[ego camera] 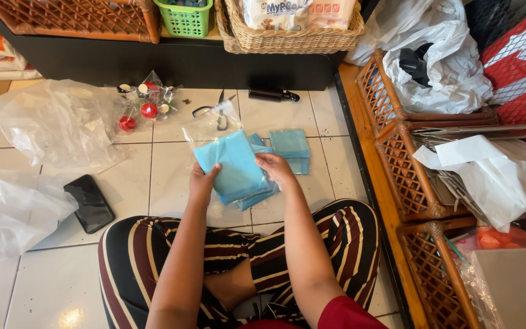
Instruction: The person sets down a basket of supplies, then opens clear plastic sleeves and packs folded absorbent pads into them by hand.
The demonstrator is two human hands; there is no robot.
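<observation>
Head cam, single view, looking steeply down.
Worn on seated person; faces fwd/down over own lap to tiled floor [171, 170], close to hands [238, 173], black shelf [184, 64] at top edge. No 2nd view to overlap.

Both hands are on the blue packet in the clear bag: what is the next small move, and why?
Probably slide the blue packet deeper into the clear bag. The left hand and right hand grip its lower edge, the bag's open end hangs toward them, and more blue packets lie on the tiled floor.
</observation>
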